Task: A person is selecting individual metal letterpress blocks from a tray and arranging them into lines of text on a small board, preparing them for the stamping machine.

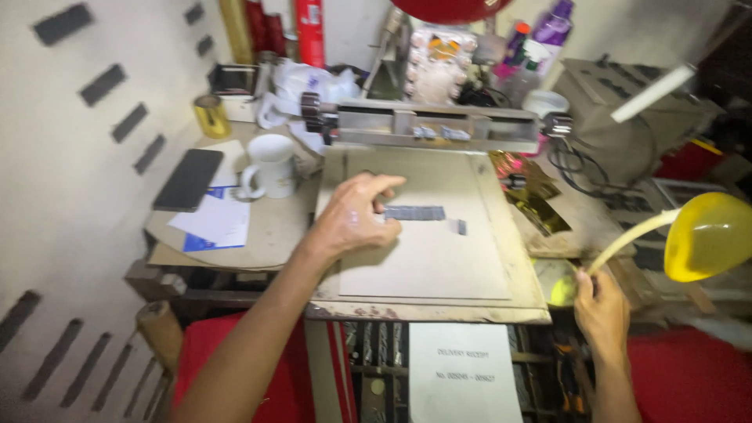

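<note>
Grey card board [423, 258] lies flat on the worktop [274, 235] in the head view, and on it sits a small dark grey strip [413, 212] with a smaller grey scrap [459, 227] just to its right. The left hand [352, 219] rests palm-down on the board, its fingers [384, 186] loosely bent and spread, the tips touching or just meeting the left end of the strip; they press rather than pinch, and nothing is held inside the hand. The right hand [601, 309] is low at the right edge of the board, well apart from the strip, with its fingers curled around the pale bent neck [627, 235] of a yellow lamp [709, 235] whose shade hangs to the right. Across the far edge of the board runs a long metal bar [435, 125] with a dark knob [311, 110] at its left end. Left of the board stand a white mug [270, 164] and, beside it, a black phone [188, 178] lying partly on a white and blue paper [213, 223]. A gold roll [211, 116] stands farther back at the left, and crumpled gold foil [533, 200] lies just off the right side of the board. Bottles [540, 39] and a red cylinder [311, 31] crowd the back. Below the front edge of the board hangs a white printed sheet [462, 372], and red cloth [235, 368] shows under the left forearm.
</note>
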